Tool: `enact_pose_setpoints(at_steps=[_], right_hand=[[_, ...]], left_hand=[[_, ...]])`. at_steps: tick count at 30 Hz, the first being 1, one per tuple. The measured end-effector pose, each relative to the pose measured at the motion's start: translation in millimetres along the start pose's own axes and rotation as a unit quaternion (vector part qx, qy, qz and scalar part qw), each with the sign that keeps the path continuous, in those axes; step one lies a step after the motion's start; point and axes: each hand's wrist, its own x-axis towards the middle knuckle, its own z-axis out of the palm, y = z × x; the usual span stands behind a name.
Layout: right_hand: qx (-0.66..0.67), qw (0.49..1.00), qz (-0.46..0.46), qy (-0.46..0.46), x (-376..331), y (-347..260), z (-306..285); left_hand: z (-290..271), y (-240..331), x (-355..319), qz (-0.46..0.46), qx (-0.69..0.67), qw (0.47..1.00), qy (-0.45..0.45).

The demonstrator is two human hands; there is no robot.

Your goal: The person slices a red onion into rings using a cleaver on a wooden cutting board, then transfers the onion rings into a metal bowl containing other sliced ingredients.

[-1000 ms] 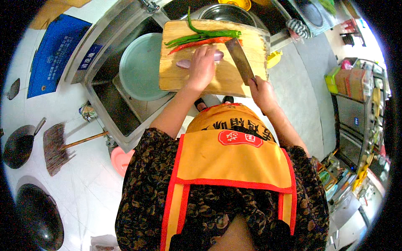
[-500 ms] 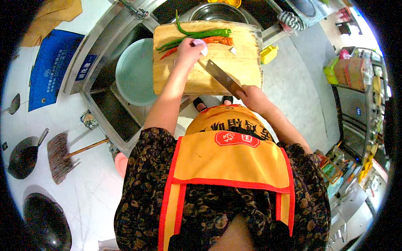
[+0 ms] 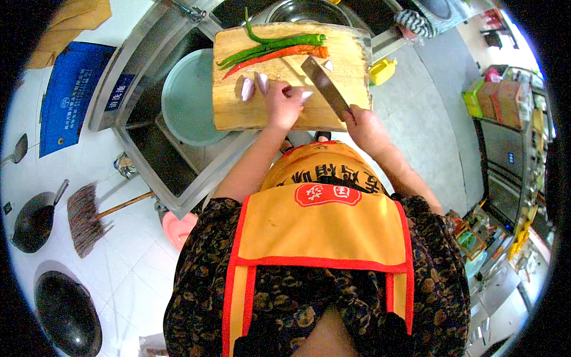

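Wooden cutting board (image 3: pixel 238 113) laid across the corner of a steel sink (image 3: pixel 148 149), far end toward a metal bowl (image 3: pixel 300 11).

Left hand (image 3: pixel 284 107) palm down on the board, fingers curled around a pale purple shallot piece (image 3: pixel 306 95) showing at the fingertips. Grip narrow, pinning the piece to the wood.

Right hand (image 3: pixel 364 125) closed around the handle of a cleaver (image 3: pixel 324 88); handle itself hidden in the fist. Blade angled up and to the left over the board, tip near the red chili, edge just beside the left fingertips. Whether the blade touches the shallot piece: cannot tell.

Two peeled shallots (image 3: pixel 254 87) side by side on the board, just left of the left hand, not touched by either hand. One small pale piece (image 3: pixel 328 65) on the board just right of the blade tip.

Along the far edge of the board: green chilies (image 3: pixel 279 44) with long curved stems, and one red chili (image 3: pixel 279 55) lying against them on the near side, all pointing roughly left to right.

Round pale green basin (image 3: pixel 190 98) in the sink, partly under the board's left edge. Yellow bottle (image 3: pixel 383 70) just beyond the board's right end.

Orange apron (image 3: pixel 321 232) with red trim over a dark patterned top, lower centre.

White tiled floor (image 3: pixel 119 262) at left: straw brush (image 3: pixel 89 217), two dark woks (image 3: pixel 35 220), pink bowl (image 3: pixel 178 229) near the sink's corner.
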Motion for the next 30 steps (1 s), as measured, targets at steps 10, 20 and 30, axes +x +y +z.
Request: enact_pose_setpoints(at_steps=[10,20,30], right_hand=[[-0.023,0.999,-0.009,-0.028,1.7,-1.8,10.9],[-0.067,0.995,-0.022,-0.067,4.6,-7.5,12.3],[-0.055,0.998,0.002,-0.037,0.1,-2.2,-2.0]], left_hand=[[3.0,-1.4,-3.3,0.03,0.094,0.995,0.025],[6.3,-1.6,-11.6,0.172,0.197,0.962,0.078],[-8.3,-4.8,-10.5,0.208,0.154,0.965,0.036]])
